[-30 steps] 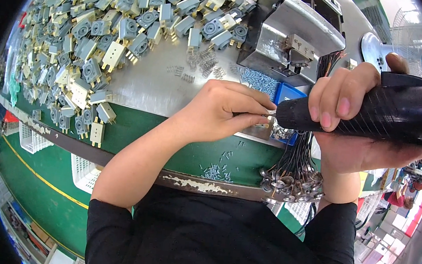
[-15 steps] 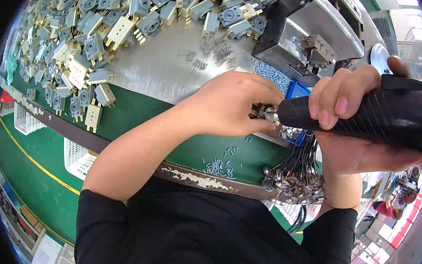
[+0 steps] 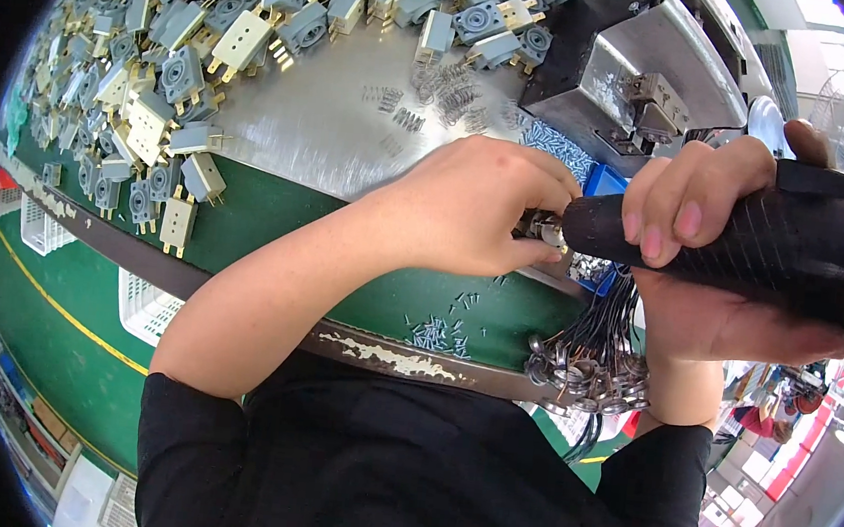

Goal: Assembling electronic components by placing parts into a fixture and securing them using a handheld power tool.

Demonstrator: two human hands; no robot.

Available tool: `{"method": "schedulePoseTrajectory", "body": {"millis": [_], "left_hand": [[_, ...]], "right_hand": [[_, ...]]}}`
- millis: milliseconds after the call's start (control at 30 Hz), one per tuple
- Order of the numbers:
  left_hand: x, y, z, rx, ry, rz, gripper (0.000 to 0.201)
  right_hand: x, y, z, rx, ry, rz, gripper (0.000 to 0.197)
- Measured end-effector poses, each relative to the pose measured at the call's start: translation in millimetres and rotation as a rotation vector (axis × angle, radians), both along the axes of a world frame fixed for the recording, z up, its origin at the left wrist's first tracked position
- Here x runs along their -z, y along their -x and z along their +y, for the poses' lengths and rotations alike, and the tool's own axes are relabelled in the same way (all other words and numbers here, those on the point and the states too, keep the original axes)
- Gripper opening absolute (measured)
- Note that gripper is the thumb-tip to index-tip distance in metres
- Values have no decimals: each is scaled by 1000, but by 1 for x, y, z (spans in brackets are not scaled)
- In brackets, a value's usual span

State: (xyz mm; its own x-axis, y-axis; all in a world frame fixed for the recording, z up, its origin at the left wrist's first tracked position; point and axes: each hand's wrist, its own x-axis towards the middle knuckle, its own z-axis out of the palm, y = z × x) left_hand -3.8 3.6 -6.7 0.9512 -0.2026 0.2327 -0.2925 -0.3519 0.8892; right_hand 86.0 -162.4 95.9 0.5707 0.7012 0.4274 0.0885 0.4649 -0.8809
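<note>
Black, tapered, grooved power tool (image 3: 804, 252)

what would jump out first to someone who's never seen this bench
Probably the big heap of grey and cream parts with brass prongs, spread across the upper left. Next, the bulky black power tool at the right, gripped in the right hand, its nose up against a small metal part in the left hand. Below the tool, a bundle of black wires ends in shiny metal rings.
</note>
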Motion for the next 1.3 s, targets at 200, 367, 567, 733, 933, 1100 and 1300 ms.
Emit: {"method": "schedulePoseTrajectory", "body": {"millis": [200, 367, 567, 733, 933, 1100, 1300], "left_hand": [[6, -2, -1, 4, 21, -36, 29], [5, -1, -1, -15, -14, -38, 29], [-3, -1, 2, 10, -24, 29, 30], [-3, -1, 1, 10, -44, 34, 30], [3, 1, 4, 26, 8, -13, 30], [4, -2, 0, 21, 41, -118, 29], [6, 2, -9, -101, -96, -482, 41]], "right_hand": [[0, 9, -5, -2, 35, -14, 117], [4, 12, -2, -9, 55, -24, 116], [7, 7, 4, -10, 90, -34, 116], [7, 10, 4, -2, 111, -49, 116], [-6, 16, -5, 10, 113, -82, 116], [-25, -5, -5, 52, 89, -148, 116], [-24, -23, -11, 395, 340, -71, 109]]}}
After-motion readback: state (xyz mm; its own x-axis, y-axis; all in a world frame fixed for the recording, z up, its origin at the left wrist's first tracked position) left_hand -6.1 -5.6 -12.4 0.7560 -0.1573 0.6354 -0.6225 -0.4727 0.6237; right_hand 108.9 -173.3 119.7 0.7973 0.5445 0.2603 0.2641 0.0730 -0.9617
